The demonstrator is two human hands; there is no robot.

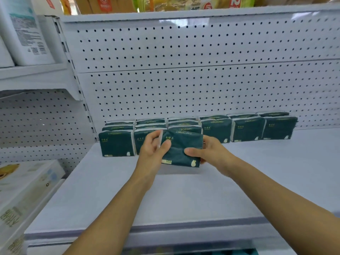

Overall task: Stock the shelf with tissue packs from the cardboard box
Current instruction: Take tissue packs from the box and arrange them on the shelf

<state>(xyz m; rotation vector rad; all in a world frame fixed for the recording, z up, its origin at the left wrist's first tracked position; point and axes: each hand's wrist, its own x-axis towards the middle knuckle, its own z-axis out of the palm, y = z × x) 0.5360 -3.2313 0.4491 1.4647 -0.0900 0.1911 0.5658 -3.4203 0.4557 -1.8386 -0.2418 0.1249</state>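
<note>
A white shelf (184, 196) with a perforated back panel (184, 80) fills the view. Beyond the hands stand six columns of dark green tissue packs (246, 128): the three to the left run three deep, the three to the right two deep. Both hands clamp one more tissue pack (181, 150), held just above the shelf: left hand (152, 150) on its left end, right hand (207, 151) on its right end.

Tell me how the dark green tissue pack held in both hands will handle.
The tissue pack probably gives softly: its wrapper creases under the left hand and right hand. Likely light. Its glossy film may slip.
</note>
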